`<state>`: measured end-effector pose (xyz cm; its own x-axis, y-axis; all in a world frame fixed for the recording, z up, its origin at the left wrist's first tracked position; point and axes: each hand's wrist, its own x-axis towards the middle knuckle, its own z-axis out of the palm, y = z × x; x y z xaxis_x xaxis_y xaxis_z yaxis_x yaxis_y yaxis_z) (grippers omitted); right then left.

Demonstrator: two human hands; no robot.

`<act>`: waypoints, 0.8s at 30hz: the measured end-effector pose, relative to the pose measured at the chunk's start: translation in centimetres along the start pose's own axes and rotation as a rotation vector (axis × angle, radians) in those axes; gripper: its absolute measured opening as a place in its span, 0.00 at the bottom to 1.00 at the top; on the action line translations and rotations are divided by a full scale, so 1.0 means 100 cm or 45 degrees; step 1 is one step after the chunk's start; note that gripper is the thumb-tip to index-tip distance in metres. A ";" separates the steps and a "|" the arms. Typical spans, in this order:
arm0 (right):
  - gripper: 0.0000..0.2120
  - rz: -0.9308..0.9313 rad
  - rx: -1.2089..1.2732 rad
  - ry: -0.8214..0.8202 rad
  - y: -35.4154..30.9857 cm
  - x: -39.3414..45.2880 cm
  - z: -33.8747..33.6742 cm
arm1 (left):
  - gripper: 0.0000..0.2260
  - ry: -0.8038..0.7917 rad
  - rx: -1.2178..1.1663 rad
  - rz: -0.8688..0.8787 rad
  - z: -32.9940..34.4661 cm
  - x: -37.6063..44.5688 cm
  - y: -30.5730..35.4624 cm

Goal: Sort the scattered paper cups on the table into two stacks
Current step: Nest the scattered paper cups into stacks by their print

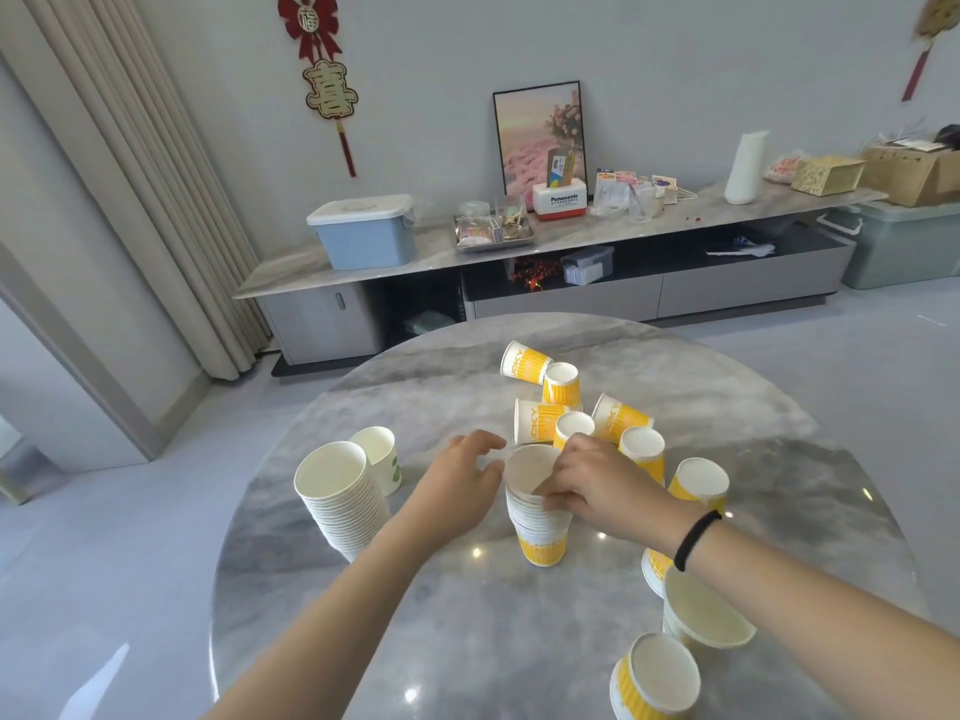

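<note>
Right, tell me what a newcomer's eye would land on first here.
First, the two hands meeting mid-table: the right hand pinches the rim of the yellow cup stack, while the left hand hovers beside it with fingers spread. Next, the tall white cup stack leaning at the table's left edge. Then the loose yellow cups strewn behind the hands, some upright, some tipped over.

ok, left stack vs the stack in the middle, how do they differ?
The left stack shows plain white rims and leans; the middle stack has a yellow-striped bottom cup and stands more upright. The left stack stands untouched; the right hand grips the middle stack's top cup, the left hand beside it. Both hold nested paper cups, mouths up, on the table.
</note>
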<state>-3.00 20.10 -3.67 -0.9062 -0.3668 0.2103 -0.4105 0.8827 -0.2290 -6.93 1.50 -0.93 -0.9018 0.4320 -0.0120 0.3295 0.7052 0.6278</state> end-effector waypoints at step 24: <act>0.23 0.832 0.310 0.126 0.090 0.053 0.010 | 0.11 0.228 -0.451 -0.472 0.065 0.143 -0.038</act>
<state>-11.67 25.83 -5.58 -0.9661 0.2549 0.0402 0.1934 0.8182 -0.5415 -19.22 8.64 -8.52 -0.9834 0.0656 -0.1692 -0.1065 0.5461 0.8309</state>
